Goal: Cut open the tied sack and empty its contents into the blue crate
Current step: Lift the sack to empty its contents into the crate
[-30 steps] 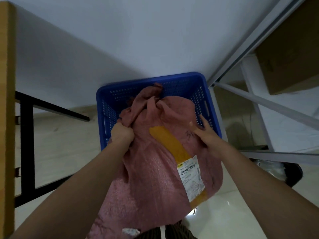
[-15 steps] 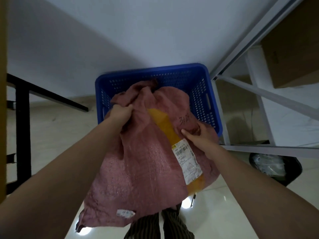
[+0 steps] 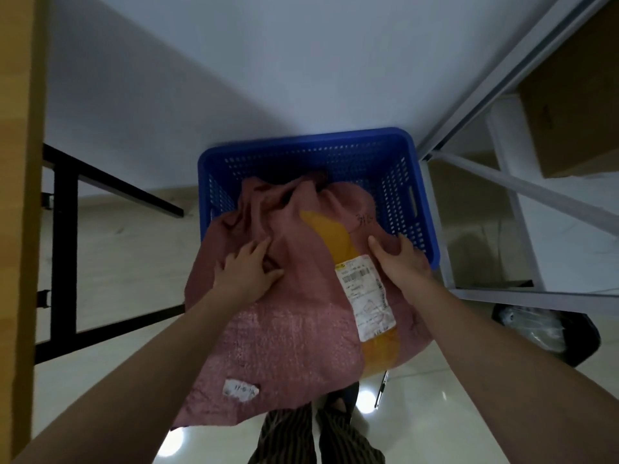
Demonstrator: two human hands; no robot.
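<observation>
Left hand (image 3: 246,274) spread flat on pink sack (image 3: 284,316), right hand (image 3: 400,262) cupping its side, over blue crate (image 3: 308,142)

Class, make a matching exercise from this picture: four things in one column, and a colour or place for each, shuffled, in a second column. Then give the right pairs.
Things:
1. crate
2. sack
3. tape strip
4. white label

Descriptions:
A. orange
B. blue, perforated walls
C. bears a barcode, beside the right hand
D. pink, its top end inside the crate

Pairs: 1-B, 2-D, 3-A, 4-C
</observation>
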